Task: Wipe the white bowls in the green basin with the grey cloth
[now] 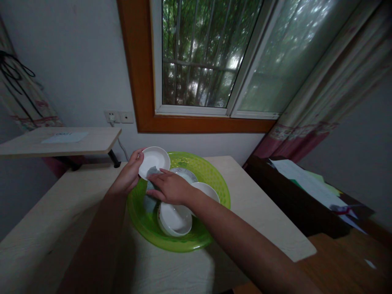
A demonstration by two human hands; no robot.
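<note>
My left hand (132, 170) grips the left rim of a small white dish (157, 156), held tilted above the left side of a green basin (222, 183). Against the dish's lower inside my right hand (170, 185) presses a grey-blue cloth (150, 200), part of which hangs down into the basin. In the basin below lie white bowls: one bowl (177, 220) at the front, another bowl (208, 191) at the right. A patterned dish (187, 174) behind my right hand is partly covered by it.
The basin stands on a pale wooden table (254, 208). A raised shelf (101, 136) with a paper on it is at the left. Behind are a wall with sockets (119, 117) and a window (208, 61). Papers (306, 183) lie on a dark cabinet at the right.
</note>
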